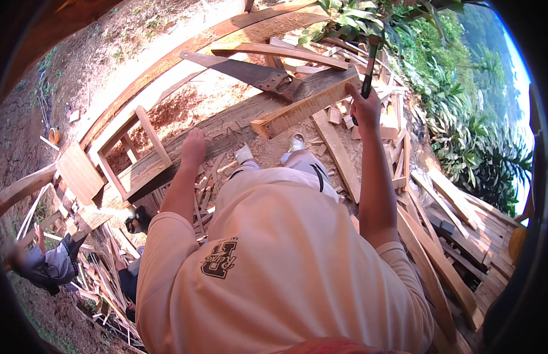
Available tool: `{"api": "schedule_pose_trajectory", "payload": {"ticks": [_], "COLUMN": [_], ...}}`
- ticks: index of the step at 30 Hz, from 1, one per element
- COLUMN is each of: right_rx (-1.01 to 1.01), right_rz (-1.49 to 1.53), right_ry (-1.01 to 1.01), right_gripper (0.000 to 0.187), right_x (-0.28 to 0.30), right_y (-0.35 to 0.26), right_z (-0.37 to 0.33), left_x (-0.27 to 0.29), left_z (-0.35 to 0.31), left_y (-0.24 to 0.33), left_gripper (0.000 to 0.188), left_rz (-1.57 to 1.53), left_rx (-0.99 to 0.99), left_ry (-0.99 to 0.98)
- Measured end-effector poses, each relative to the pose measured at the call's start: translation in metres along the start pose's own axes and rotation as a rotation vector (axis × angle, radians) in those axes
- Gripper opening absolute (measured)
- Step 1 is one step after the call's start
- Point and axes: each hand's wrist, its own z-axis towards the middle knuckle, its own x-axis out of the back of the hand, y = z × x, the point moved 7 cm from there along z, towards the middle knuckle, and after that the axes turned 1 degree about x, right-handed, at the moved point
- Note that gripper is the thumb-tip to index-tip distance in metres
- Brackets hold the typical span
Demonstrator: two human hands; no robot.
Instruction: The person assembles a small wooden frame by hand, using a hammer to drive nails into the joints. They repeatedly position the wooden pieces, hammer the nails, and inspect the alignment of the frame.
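Observation:
My right hand [366, 110] grips a hammer [368, 74] by its dark handle, held upright with the head at the top. My left hand [193, 145] is closed at the edge of a long, thick wooden beam [226, 121]. What its fingers hold, if anything, is hidden. A short, squared wooden block [306, 108] lies across the beam near my right hand. Beyond it, a handsaw [241, 72] with a wooden handle rests on the beam, its blade pointing left. Beside my left hand stands a small wooden frame [149, 134].
A long curved timber [162, 68] runs along the far side. Boards [339, 156] and offcuts litter the ground around my feet. At the lower left is another person [49, 262]. Stacked planks [451, 253] lie at right, below green plants [445, 88].

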Motion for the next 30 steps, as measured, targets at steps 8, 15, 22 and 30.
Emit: {"api": "schedule_pose_trajectory", "payload": {"ticks": [8, 15, 22, 30], "right_rx": [0.012, 0.047, 0.103, 0.47], "right_rz": [0.108, 0.382, 0.139, -0.022], "right_ry": [-0.086, -0.379, -0.573, -0.516], "right_gripper": [0.048, 0.054, 0.069, 0.059], "right_x": [-0.004, -0.009, 0.017, -0.006], "right_y": [0.009, 0.021, 0.041, 0.047], "right_z": [0.001, 0.003, 0.037, 0.056], "left_x": [0.184, 0.251, 0.17, 0.173], "left_z": [0.063, 0.126, 0.183, 0.177], "left_y": [0.088, 0.342, 0.374, 0.4], "left_gripper": [0.008, 0.015, 0.013, 0.013], "left_rz": [-0.553, -0.518, -0.488, -0.097], "left_rx": [0.416, -0.047, 0.279, 0.423], "left_ry": [0.613, 0.564, 0.451, 0.403]}}
